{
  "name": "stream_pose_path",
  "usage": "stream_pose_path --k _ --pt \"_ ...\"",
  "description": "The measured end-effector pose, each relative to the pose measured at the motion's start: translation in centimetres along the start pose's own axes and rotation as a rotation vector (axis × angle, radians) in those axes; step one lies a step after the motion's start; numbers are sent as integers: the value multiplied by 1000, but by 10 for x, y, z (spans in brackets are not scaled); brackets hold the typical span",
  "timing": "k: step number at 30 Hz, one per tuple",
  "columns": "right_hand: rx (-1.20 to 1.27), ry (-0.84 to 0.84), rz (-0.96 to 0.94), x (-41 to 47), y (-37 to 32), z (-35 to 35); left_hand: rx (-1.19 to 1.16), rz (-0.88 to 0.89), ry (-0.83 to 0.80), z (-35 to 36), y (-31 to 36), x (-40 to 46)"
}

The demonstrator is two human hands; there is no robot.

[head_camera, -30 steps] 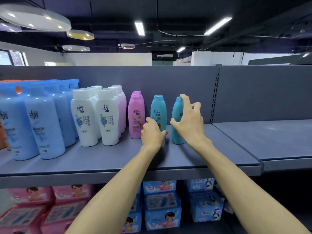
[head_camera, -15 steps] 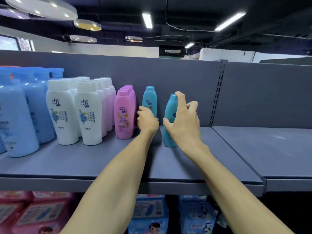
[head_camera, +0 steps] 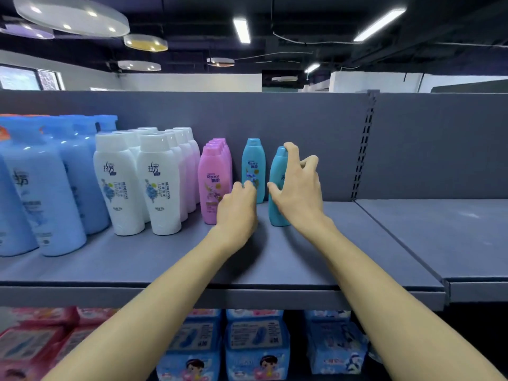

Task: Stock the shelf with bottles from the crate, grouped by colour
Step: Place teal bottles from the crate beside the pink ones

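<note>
So the biggest thing going on is the grey shelf (head_camera: pixel 110 259), a long flat board with a grey back panel, and it's carrying everything in colour blocks from left to right. Far left are the big light blue bottles (head_camera: pixel 46 199), next the white bottles (head_camera: pixel 158 185) lined up in rows running toward the back, then a single-file row of pink bottles (head_camera: pixel 213 185), all standing upright with caps up. Right of the pink row are two teal bottles, also upright, long axis straight up and down. The rear teal bottle (head_camera: pixel 253 166) sits close to the back panel with its label facing out. The front teal bottle (head_camera: pixel 277 188) stands a bit nearer the shelf edge and just to the right, turned so its label faces partly right. The right hand (head_camera: pixel 298 188) is wrapped around that front one, thumb on its left side, index finger up over the cap, other fingers curled round the far side. The left hand (head_camera: pixel 237 210) has its fingers curled with the knuckles up, fingertips touching low on the rear teal bottle, right beside the front pink one; can't tell if it's really gripping. Under the shelf there are pink packs (head_camera: pixel 41 345) on the left and blue packs (head_camera: pixel 255 345) in the middle.
</note>
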State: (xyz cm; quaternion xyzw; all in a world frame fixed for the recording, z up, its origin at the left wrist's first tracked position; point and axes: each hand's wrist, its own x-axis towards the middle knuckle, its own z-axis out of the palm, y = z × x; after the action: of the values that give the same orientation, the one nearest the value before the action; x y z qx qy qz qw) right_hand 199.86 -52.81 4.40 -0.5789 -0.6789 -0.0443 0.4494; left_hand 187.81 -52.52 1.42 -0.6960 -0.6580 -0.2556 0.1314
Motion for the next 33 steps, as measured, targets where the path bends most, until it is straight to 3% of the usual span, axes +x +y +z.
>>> stream_pose_path --k 9,19,33 --pt "-12 -60 16 29 -37 54 117 55 87 -50 -60 -50" --pt "-51 -35 58 43 -43 74 96 39 142 -66 -77 -77" --pt "-183 -138 85 -7 -43 41 -84 93 65 -72 -66 -72"
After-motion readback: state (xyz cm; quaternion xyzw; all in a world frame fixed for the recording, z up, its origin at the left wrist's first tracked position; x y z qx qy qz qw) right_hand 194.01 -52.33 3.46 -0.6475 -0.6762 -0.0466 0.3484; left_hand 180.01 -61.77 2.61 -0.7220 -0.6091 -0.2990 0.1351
